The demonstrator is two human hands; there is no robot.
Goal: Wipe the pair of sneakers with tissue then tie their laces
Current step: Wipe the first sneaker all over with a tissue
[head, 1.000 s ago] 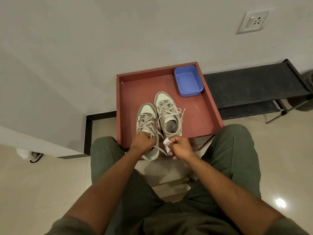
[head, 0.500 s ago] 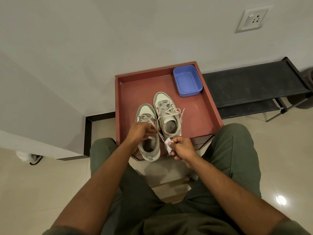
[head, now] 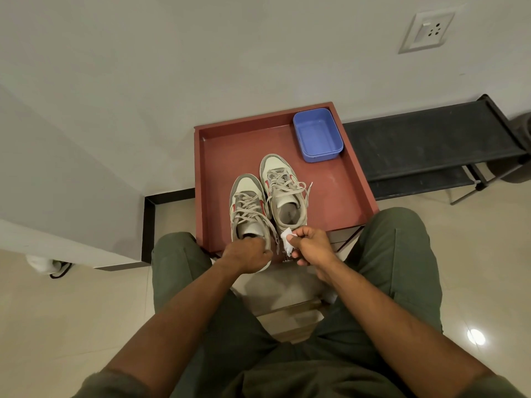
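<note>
Against the pale wall, a square reddish-brown tray-topped worktop with a raised rim carries two grey-and-cream sneakers with red side accents, standing side by side with toes toward the wall. One left sneaker sits nearer the seated person; one right sneaker sits a little farther back, just beside it. Both have their grey laces loose and untied, one lace end trailing off the right sneaker's side onto the tray.

One blue rectangular plastic tub stands in the far right corner of the tray, well apart from the shoes.

The person's left hand is curled over the heel of the left sneaker, gripping it at the near edge of the tray. The right hand pinches one small crumpled white tissue between thumb and fingers, just behind the heel of the right sneaker.

Two legs in olive-green trousers flank the worktop. One black low rack stands to the right, and one white wall socket is fixed above it.
</note>
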